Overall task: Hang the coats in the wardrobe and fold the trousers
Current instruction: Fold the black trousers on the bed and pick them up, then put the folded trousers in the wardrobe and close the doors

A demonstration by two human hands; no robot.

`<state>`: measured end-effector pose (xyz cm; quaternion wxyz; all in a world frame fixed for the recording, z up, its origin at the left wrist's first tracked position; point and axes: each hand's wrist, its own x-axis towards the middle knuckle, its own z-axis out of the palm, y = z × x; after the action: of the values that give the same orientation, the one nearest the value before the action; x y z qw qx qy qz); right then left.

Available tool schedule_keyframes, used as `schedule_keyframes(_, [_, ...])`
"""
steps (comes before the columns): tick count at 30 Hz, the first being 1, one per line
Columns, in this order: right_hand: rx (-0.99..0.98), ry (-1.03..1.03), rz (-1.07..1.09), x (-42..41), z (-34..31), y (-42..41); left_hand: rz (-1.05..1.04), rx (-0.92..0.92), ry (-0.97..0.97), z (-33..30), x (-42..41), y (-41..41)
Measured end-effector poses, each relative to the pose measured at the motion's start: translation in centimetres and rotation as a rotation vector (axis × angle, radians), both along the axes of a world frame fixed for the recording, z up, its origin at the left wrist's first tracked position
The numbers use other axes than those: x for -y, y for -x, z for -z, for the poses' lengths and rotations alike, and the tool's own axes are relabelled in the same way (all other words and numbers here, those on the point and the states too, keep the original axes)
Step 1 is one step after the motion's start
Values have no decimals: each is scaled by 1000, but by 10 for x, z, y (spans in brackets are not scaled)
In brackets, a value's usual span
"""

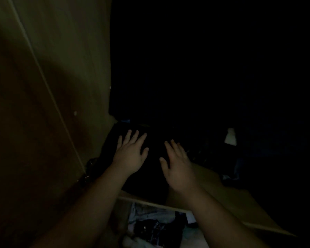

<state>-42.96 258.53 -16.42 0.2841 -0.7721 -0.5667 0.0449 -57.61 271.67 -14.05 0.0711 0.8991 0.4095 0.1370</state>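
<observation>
I have both hands flat on a dark folded garment [138, 169] that lies on a shelf [227, 192] inside the wardrobe. I take it for the trousers, though the light is too poor to be sure. My left hand [131, 156] rests at about 10 o'clock on the cloth, its fingers [135, 136] straight and spread, pointing toward 12 o'clock. My right hand [177, 167] sits at about 2 o'clock on the same cloth, fingers [174, 147] straight and a little apart, thumb out to the left. Neither hand pinches or curls round anything; the 2 palms only press down.

I judge I hold them this way to flatten the fold and keep the stack from springing open, and to nudge it back against the wooden side panel [48, 104] at 9 o'clock, which the cloth nearly meets.

The far part of the wardrobe, from 12 to 3 o'clock, is black; I cannot tell whether coats hang there. A small pale patch [230, 136] shows at 3 o'clock, too dim to name. At 6 o'clock, under the shelf's front edge, a jumble of light and dark clothes [156, 224] lies lower down.

The fold looks close to finished; what is left seems to be letting go without dragging the cloth.
</observation>
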Motion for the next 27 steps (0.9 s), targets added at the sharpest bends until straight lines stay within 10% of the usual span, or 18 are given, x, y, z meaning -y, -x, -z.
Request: schedule_keyframes(27, [-36, -98, 792, 668, 38, 61, 766, -65, 87, 30, 587, -73])
